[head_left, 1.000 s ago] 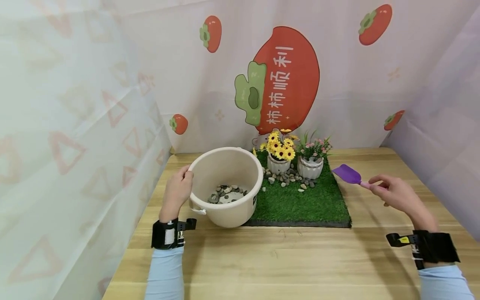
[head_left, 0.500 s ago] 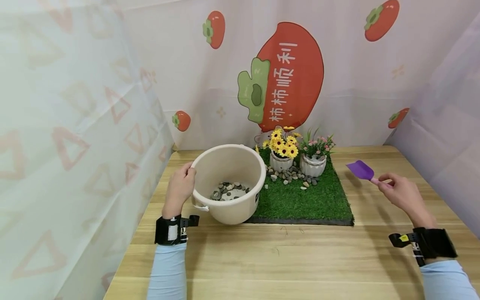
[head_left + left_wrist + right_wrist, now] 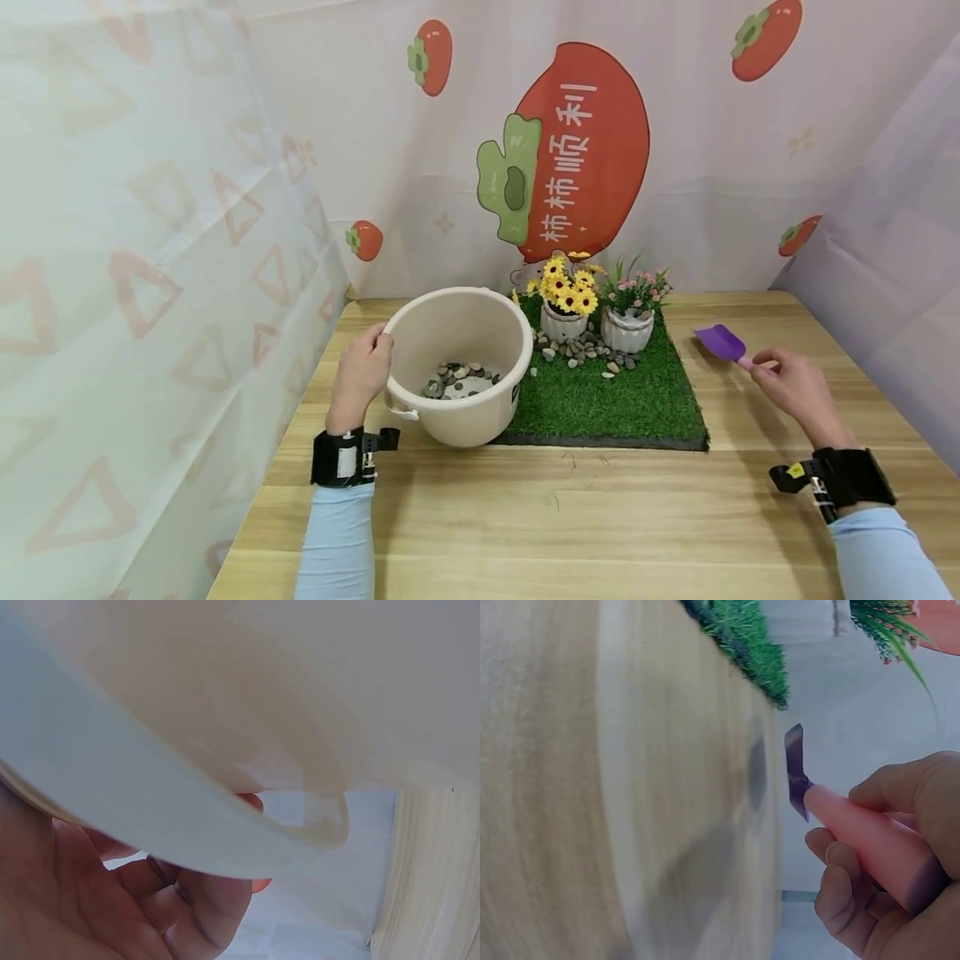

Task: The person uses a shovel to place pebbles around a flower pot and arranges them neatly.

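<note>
A cream bucket [image 3: 468,425] stands at the left with pebbles [image 3: 457,379] on its bottom. My left hand [image 3: 360,371] grips its rim on the left side; in the left wrist view the fingers curl about the pale rim [image 3: 187,825]. Off to the right, my right hand [image 3: 797,392] holds a small shovel [image 3: 722,342] by its pink handle [image 3: 870,836]. The purple blade points to the back left, just above the table beside the turf, its shadow showing below it in the right wrist view.
A square of artificial turf [image 3: 622,408] lies mid-table, partly behind the bucket. On it stand a pot of yellow flowers [image 3: 564,304] and a pot of pink flowers [image 3: 628,325], with stones [image 3: 573,350] around them. Printed cloth [image 3: 712,167] walls the wooden table [image 3: 585,533].
My right hand has drawn the shovel rightward, away from the turf, and lowered slightly. The left hand keeps its grip on the bucket's rim. The head view has shifted a little.
</note>
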Tool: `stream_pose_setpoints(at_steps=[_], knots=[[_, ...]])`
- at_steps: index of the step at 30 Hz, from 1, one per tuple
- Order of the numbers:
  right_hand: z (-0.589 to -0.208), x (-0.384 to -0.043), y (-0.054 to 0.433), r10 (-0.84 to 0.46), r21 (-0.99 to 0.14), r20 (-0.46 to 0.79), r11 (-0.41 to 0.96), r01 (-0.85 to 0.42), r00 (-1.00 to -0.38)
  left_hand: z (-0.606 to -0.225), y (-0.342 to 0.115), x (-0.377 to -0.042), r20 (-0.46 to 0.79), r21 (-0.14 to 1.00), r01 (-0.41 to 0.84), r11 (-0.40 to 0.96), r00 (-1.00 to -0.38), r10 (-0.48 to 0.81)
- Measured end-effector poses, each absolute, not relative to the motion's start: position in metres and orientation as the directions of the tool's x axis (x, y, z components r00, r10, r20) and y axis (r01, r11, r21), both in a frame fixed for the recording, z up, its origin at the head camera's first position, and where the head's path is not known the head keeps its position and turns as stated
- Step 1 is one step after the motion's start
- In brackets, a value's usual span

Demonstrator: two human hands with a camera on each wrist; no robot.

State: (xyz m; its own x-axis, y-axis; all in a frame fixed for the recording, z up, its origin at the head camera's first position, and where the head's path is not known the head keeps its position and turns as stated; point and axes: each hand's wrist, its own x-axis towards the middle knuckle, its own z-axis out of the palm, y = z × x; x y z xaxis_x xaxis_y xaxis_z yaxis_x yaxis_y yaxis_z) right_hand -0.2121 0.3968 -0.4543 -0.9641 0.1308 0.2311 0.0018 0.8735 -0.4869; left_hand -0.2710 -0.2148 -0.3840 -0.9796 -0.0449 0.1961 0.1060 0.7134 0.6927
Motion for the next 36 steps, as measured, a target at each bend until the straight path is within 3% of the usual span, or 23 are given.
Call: stream_pose_setpoints(at_steps=[9,18,36], knots=[[-0.465,-0.21,0.4,0.12,-0.489,0.179,0.872,0.017,-0.977,-0.385,-0.213,-0.272,0.186,0.701,0.107,0.705,-0.982,-0.036],[-0.466,-0.222,0.395,0.062,-0.485,0.002,0.873,0.054,-0.998,-0.387,-0.225,-0.263,0.165,0.702,0.069,0.709,-0.984,-0.068],[-0.463,-0.217,0.402,0.083,-0.419,-0.132,0.898,0.131,-0.988,-0.382,-0.216,-0.269,0.177,0.679,0.114,0.725,-0.984,-0.011]])
